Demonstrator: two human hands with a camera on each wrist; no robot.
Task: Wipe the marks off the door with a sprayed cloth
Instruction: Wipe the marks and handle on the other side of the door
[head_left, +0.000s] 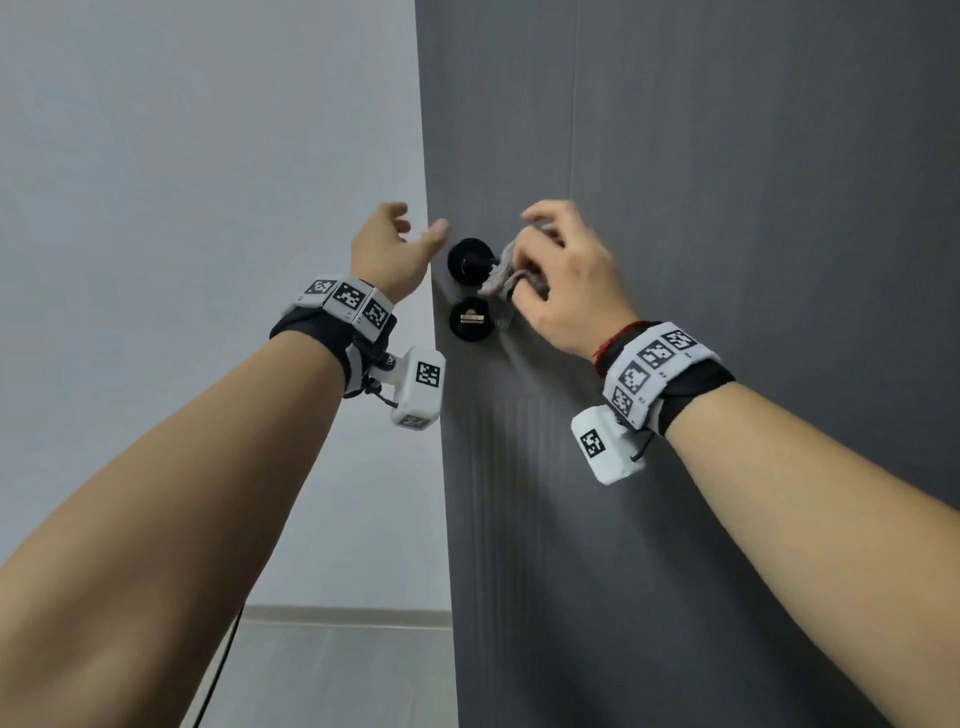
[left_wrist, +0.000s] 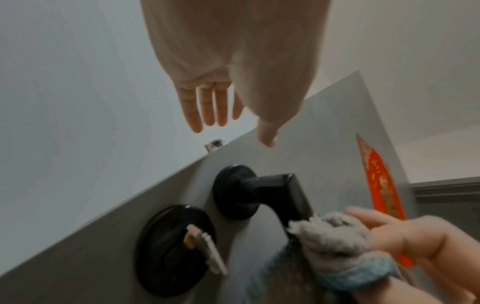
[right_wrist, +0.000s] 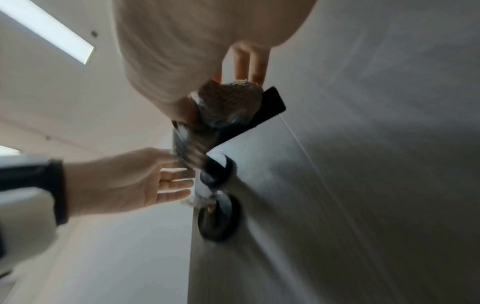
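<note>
From my head, my right hand (head_left: 563, 275) grasps the grey cloth (head_left: 498, 278) on the black door handle (head_left: 470, 260), mostly hidden beneath it; my left hand (head_left: 395, 249) hangs released at the door (head_left: 727, 364) edge. My left wrist alone shows a key (left_wrist: 207, 253) in the lock and an orange strip (left_wrist: 381, 185). My right wrist view is blurred; the cloth (right_wrist: 228, 107) wraps the handle (right_wrist: 267, 107).

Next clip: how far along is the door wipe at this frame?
Done: the cloth is already in the right hand; no spray bottle is in view. In hand: that hand rubs the cloth on the black lever handle. The left hand hovers open by the door edge. Left: whether marks remain on the panel cannot be told.
</note>
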